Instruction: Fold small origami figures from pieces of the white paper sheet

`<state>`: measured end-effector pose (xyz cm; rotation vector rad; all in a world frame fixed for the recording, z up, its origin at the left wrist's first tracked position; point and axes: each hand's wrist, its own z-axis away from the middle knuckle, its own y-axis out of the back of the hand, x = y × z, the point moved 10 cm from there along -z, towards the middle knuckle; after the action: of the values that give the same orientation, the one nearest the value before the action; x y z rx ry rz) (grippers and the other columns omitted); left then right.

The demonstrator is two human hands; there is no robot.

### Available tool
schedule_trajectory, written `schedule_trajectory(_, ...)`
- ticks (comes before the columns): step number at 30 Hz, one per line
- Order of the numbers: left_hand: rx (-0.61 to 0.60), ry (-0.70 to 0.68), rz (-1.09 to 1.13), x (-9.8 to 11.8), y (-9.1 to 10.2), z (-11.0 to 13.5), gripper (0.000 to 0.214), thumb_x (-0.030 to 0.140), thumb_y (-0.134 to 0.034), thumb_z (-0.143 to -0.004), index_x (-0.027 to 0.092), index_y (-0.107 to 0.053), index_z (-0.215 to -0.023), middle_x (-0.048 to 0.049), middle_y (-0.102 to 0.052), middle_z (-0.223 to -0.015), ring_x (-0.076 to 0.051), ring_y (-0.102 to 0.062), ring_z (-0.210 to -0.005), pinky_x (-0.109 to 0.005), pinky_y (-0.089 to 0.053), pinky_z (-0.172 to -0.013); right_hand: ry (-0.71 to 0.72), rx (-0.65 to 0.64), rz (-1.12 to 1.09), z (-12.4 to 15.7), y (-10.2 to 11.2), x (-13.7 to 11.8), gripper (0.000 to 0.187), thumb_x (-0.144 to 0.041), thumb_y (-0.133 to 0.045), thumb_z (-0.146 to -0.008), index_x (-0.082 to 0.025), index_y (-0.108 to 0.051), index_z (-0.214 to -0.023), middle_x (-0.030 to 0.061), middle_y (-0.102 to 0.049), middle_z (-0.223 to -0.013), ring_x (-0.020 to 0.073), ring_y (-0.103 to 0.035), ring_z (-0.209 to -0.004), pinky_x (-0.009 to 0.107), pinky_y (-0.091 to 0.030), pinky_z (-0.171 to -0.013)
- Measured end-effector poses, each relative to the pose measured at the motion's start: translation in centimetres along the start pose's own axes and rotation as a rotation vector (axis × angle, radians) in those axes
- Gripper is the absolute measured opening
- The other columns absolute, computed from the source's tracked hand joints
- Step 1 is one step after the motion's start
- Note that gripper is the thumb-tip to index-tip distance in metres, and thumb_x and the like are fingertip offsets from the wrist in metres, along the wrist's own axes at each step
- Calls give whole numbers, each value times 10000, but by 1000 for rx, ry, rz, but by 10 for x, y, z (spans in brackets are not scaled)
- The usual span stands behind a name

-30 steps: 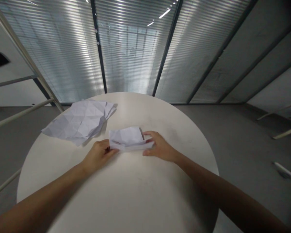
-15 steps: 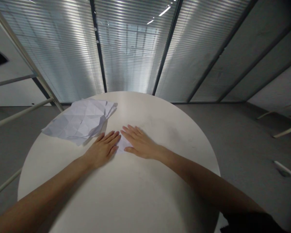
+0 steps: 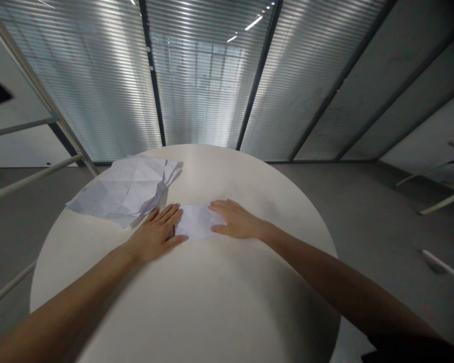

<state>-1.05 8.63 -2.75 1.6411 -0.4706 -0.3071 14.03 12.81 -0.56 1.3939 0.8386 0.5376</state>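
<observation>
A small folded sheet of white paper (image 3: pixel 197 222) lies flat on the round white table (image 3: pixel 196 302), between my two hands. My left hand (image 3: pixel 157 234) rests on the paper's left end with its fingers stretched out and the thumb apart. On the right end lies my right hand (image 3: pixel 234 219), palm down, fingers extended and thumb apart, covering that edge. Back and to the left, a stack of creased white paper sheets (image 3: pixel 132 186) lies close to my left fingertips, its far-left corner reaching the table's rim.
A metal-framed rack or ladder (image 3: pixel 34 176) stands at the left beside the table. Behind the table are glass panels with blinds (image 3: pixel 200 101). Pale chair-like legs (image 3: pixel 444 201) stand on the grey floor (image 3: pixel 371 217) at the right.
My right hand has slid right, away from my left hand, uncovering more of the folded paper. My left thumb has spread away from its fingers. The paper stack stays put.
</observation>
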Motion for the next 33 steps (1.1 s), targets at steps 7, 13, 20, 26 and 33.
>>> schedule_trajectory(7, 110, 53, 56, -6, 7, 3, 896, 649, -423, -834, 70, -144, -1458, -213, -237, -1500, -331, -251, -1376, -489, -277, -1093, -27, 61, -128, -64, 11, -13, 642, -414, -703, -741, -97, -525, -1271, 164, -604, -1196, 254, -558, -1096, 380, -393, -958)
schedule_trajectory(13, 247, 88, 134, -8, 26, 5, 850, 591, -524, -814, 73, -223, -1417, -234, -432, -1368, -359, -427, -1249, -511, -397, -987, 10, 216, -237, -73, 49, -28, 199, -133, -666, -760, -150, -692, -956, 50, -685, -926, 148, -606, -857, 270, -426, -812)
schedule_trajectory(20, 526, -147, 182, 20, 65, 18, 252, 230, -512, -894, 185, -588, -1130, -90, -645, -1079, -214, -578, -1023, -368, -462, -891, 327, 544, -50, 7, 88, -70, 119, -158, -552, -864, -191, -650, -806, 26, -658, -834, 154, -569, -851, 344, -382, -912)
schedule_trajectory(26, 310, -459, 73, 69, 40, 16, 176, 250, -511, -906, 184, -661, -967, -66, -685, -926, -174, -624, -877, -315, -494, -791, 350, 390, 59, 59, 19, -65, 124, -136, -518, -858, -171, -629, -900, 58, -680, -946, 171, -593, -911, 329, -439, -889)
schedule_trajectory(33, 247, -394, 230, 62, 38, 12, 216, 256, -478, -922, 173, -677, -904, -67, -677, -926, -159, -617, -865, -277, -498, -780, 82, 307, -104, 48, 12, -42, 174, -256, -507, -902, -184, -655, -960, 54, -698, -934, 167, -626, -879, 305, -462, -843)
